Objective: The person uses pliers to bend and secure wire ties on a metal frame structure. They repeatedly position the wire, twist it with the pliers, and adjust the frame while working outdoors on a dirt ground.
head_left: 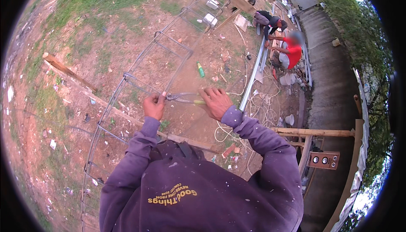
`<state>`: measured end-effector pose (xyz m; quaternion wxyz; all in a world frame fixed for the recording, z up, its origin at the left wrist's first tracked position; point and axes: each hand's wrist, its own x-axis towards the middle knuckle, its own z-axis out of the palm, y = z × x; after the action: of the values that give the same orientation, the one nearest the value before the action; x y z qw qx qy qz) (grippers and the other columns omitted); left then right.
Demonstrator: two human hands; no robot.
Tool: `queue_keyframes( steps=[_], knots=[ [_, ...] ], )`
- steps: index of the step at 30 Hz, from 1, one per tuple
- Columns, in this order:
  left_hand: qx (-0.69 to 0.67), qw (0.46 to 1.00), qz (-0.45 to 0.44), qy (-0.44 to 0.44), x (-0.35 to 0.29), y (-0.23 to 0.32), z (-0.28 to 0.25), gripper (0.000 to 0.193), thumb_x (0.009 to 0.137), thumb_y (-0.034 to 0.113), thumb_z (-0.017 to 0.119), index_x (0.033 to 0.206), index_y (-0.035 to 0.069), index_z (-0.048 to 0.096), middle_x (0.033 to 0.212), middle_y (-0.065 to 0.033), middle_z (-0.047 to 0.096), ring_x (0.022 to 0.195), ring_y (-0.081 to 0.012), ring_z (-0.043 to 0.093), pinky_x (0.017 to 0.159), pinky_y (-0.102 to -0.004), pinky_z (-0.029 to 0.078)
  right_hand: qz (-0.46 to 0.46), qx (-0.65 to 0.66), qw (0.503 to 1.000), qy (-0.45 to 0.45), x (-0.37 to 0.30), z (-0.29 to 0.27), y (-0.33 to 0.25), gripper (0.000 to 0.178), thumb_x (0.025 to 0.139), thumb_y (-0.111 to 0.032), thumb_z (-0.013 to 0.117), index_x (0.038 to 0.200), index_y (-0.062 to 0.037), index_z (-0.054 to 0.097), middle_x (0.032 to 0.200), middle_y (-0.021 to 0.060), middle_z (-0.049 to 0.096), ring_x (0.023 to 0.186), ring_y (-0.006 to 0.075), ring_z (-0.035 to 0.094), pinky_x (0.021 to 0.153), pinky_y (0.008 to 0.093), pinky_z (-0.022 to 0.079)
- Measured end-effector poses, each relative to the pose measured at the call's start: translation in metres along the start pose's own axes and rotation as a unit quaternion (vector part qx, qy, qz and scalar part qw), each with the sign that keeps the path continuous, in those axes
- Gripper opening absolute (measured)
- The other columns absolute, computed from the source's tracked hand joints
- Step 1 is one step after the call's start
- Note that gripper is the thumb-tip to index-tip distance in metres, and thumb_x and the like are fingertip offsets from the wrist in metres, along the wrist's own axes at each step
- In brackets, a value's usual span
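My right hand point(216, 103) is closed around the yellow-green handles of a pair of metal pincers point(182, 98), whose jaws point left. Right at the jaws, my left hand point(154, 106) is closed in a pinch, thumb and fingers together; what it holds is too small to make out. Both hands are at the side of a long cage of steel bars point(127, 76), made of lengthwise rods with square hoops, which runs from the lower left to the top. The left fingertips are next to a corner of one hoop.
Two people point(291, 51) crouch over long metal channels point(255, 79) at the upper right. Pale cable point(264, 105) lies coiled on the ground. A green bottle point(200, 69), a wooden stake point(67, 69), a bamboo rail point(313, 132) and a speaker box point(323, 160) surround me.
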<state>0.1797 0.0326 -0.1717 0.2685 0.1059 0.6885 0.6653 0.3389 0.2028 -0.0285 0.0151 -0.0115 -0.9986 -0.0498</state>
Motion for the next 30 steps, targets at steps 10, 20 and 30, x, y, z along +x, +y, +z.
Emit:
queue_keyframes(
  steps=[10,20,30],
  knots=[
    [0.024,1.0,-0.004,0.003,0.002,-0.009,0.002,0.032,0.088,0.024,0.068,0.07,-0.001,0.062,0.058,-0.0037,0.06,0.051,-0.0066,0.052,0.046,-0.0238,0.038,0.063,0.102,0.985,-0.121,0.0,0.036,-0.005,0.049,0.091,-0.036,0.055,0.127,-0.0046,0.047,0.098,0.0182,0.056,0.087,0.0353,0.06,0.07,0.045,0.051],
    [-0.026,0.999,-0.017,-0.014,-0.001,0.002,0.002,0.032,0.089,0.024,0.067,0.071,-0.002,0.061,0.059,-0.004,0.061,0.052,-0.0067,0.053,0.048,-0.0232,0.039,-0.067,-0.002,0.991,-0.12,0.036,-0.009,0.027,0.04,0.091,-0.042,0.054,0.094,-0.0023,0.054,0.068,0.0148,0.06,0.059,0.033,0.062,0.051,0.0426,0.049],
    [0.0,1.0,-0.011,-0.023,0.001,-0.006,-0.001,0.031,0.09,0.024,0.066,0.071,-0.001,0.062,0.059,-0.004,0.061,0.052,-0.0065,0.052,0.048,-0.0232,0.038,0.232,0.442,0.792,-0.35,-0.019,0.022,-0.016,0.052,0.082,-0.05,0.065,0.1,-0.0044,0.049,0.072,0.0138,0.061,0.061,0.0273,0.064,0.053,0.0414,0.051]
  ],
)
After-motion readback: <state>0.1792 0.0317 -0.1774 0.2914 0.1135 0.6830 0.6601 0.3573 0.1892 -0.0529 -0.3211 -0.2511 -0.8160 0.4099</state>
